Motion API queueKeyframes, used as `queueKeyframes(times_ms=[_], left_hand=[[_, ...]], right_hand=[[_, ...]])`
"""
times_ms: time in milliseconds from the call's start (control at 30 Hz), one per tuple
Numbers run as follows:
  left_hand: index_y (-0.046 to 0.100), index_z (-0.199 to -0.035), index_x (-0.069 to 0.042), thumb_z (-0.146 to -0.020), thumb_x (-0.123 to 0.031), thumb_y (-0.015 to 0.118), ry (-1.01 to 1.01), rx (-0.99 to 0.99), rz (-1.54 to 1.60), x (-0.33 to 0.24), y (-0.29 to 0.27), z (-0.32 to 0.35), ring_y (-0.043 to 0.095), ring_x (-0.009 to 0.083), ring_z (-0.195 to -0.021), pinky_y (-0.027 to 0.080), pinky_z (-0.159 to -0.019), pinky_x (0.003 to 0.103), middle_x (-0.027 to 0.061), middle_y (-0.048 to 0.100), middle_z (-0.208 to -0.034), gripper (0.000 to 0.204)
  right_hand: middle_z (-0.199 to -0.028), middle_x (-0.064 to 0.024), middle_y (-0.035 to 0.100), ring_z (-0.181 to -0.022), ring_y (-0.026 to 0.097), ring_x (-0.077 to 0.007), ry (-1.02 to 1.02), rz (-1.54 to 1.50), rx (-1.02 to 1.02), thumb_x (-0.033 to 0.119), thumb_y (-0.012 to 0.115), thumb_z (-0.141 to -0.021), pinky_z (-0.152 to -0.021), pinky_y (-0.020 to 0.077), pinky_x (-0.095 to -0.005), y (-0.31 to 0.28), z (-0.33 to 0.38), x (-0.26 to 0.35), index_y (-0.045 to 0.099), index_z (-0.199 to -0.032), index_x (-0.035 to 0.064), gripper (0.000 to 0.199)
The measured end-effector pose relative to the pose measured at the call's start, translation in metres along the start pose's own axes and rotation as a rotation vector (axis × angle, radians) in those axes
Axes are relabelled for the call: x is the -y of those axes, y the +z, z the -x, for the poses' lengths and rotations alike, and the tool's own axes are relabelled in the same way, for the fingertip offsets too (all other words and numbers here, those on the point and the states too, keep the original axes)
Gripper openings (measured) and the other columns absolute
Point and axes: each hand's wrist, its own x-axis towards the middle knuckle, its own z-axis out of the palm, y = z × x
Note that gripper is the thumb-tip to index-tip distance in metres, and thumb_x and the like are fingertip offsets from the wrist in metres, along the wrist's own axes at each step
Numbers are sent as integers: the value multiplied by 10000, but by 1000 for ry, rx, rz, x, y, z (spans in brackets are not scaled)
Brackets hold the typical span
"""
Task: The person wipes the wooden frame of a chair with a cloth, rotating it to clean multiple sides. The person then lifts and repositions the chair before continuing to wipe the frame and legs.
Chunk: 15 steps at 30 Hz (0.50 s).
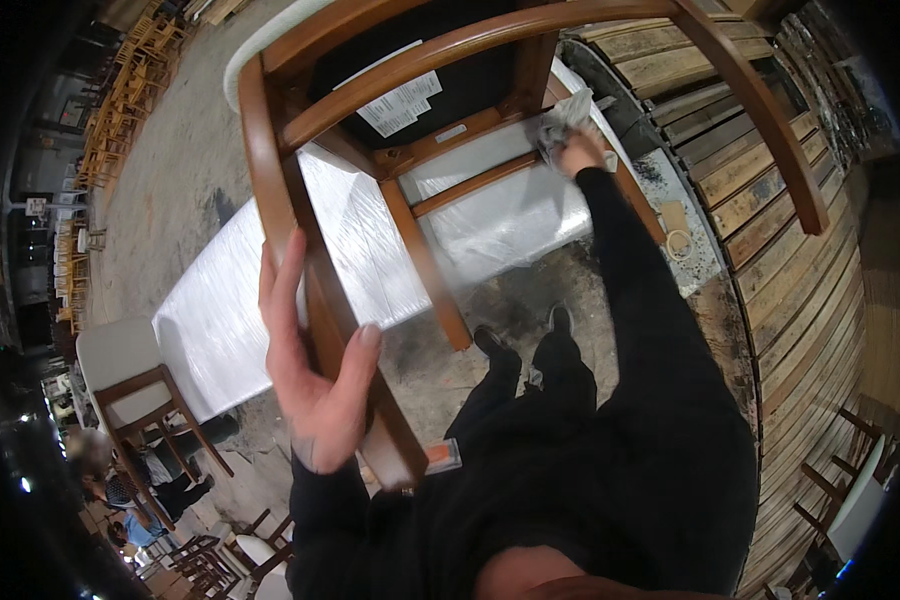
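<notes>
A brown wooden chair [265,150] lies tipped over in front of me, its dark underside [420,90] with white labels turned toward me. It rests on a bench or table wrapped in clear plastic [220,300]. My left hand [320,390] grips one chair leg [345,320] at the near left, with the leg between thumb and fingers. In my right hand [580,152] is a crumpled grey-white cloth [562,122], pressed near the far right part of the frame. That hand is slightly blurred, and the cloth hides the wood under it.
At my right stands a slatted wooden pallet stack [760,200], with a roll of tape [678,245] on a grey surface beside it. A pale-seated chair [125,360] is at the left. Rows of chairs [135,90] line the far left; a person [135,500] is at lower left.
</notes>
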Motion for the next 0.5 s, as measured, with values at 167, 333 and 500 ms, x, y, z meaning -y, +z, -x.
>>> queueKeyframes(times_ms=[167, 333, 500], left_hand=[[349, -1501, 29, -801, -218, 693, -60, -61, -60, 1, 8, -2, 286, 280, -1477, 176, -1214, 411, 182, 353, -1564, 819], [309, -1524, 6, -779, -202, 681, -257, -102, -71, -2, 10, 2, 299, 278, -1468, 186, -1209, 404, 162, 349, -1566, 859], [339, -1518, -11, -726, -97, 610, -310, -126, -99, -10, 18, -6, 331, 272, -1451, 211, -1201, 392, 142, 371, -1552, 841]], right_hand=[[-1172, -205, 641, -1177, 560, -366, -468, -126, 14, 441, 594, -893, -1077, 345, -564, 89, 80, 157, 665, -1091, 40, 453], [-1246, -93, 603, -1240, 500, -295, -590, -280, 11, 343, 654, -836, -1138, 255, -553, 104, 97, 218, 610, -1155, 98, 405], [-1236, -100, 617, -1200, 511, -302, -435, -3, 189, 488, 652, -811, -993, 369, -542, 41, 15, 59, 641, -1158, 109, 514]])
